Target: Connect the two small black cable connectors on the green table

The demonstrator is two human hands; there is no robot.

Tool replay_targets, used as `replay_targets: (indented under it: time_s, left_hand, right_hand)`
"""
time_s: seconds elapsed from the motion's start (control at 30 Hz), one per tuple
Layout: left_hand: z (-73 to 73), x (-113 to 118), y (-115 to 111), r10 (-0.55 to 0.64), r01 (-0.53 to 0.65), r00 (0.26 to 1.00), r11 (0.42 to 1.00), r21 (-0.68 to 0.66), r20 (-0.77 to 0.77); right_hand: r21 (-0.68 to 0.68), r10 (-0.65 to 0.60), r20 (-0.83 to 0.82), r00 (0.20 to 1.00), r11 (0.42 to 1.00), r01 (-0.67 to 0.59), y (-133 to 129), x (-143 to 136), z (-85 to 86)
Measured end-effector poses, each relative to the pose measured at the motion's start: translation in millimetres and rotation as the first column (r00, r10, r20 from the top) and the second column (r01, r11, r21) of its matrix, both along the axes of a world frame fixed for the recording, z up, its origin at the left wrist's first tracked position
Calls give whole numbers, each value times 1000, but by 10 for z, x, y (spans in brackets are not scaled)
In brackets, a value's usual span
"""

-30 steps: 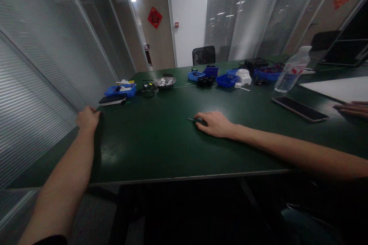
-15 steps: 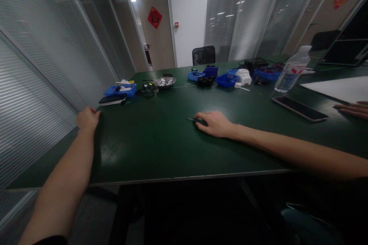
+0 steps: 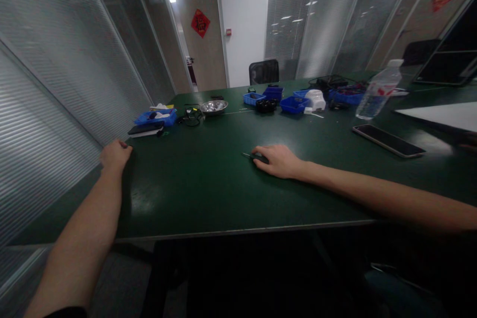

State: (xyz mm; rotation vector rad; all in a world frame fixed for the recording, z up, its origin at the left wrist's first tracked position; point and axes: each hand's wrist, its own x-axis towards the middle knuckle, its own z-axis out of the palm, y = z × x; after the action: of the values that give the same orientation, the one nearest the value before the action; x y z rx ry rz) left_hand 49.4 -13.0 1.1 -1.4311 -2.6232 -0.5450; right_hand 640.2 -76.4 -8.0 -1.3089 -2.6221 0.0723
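Note:
On the green table, my right hand is closed around a small dark-handled tool. Its thin metal tip points left and lies close to the tabletop. My left hand is at the table's left side, fingers curled together; whatever they may hold is too small or hidden to name. Beyond the left hand are a dark notebook and a blue tray with small items in it. A phone lies to the right of my right hand.
Toward the back stand a metal bowl, blue bins, a white jar and tangled cables. A clear bottle stands upright at right, near a white sheet.
Another person's hand at the right edge has pulled back and is now barely visible and dark. The white sheet there has shifted. My left hand has moved very slightly right.

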Motion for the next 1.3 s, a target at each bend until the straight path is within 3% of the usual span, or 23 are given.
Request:
replay_targets:
  time_s: [0.1, 0.23, 0.47, 0.67, 0.8, 0.93, 1.0, 1.1, 1.2, 1.3]
  left_hand:
    - [101, 134, -119, -39, 39, 998, 999, 18, 47]
    - [173, 275, -192, 6, -17, 994, 994, 108, 106]
    - [155, 262, -167, -22, 14, 994, 997, 73, 106]
    - [139, 295, -144, 11, -38, 993, 971, 238, 115]
    - [123, 261, -82, -47, 36, 998, 974, 223, 42]
    - [175, 406, 77, -206, 216, 976, 945, 246, -66]
    - [203, 658, 184, -342, 355, 935, 893, 275, -96]
    - [175, 1279, 269, -582, 573, 810, 758, 310, -74]
    - [62, 2038, 125, -825, 784, 565, 546, 293, 24]
    - [-56, 2659, -207, -948, 929, 274, 305, 210, 161]
  right_hand:
    - [2, -2, 1, 1000, 1000, 2, -2, -3, 4]
    - [3, 8, -3, 1000, 1000, -8, 1, -4, 5]
    - [-10, -3, -4, 1000, 1000, 3, -8, -8, 8]
    - [-25, -8, 2, 1000, 1000, 8, -4, -7, 16]
    - [-19, -6, 0, 1000, 1000, 6, -7, -13, 14]
    - [-2, -10, 12, 1000, 1000, 10, -6, -20, 6]
    - [-1, -10, 17, 1000, 1000, 10, -8, -20, 5]
    - [11, -7, 14, 1000, 1000, 6, -15, -18, 14]
    - [13, -5, 9, 1000, 1000, 5, -22, -15, 25]
    - [7, -4, 12, 1000, 1000, 4, -22, -16, 25]
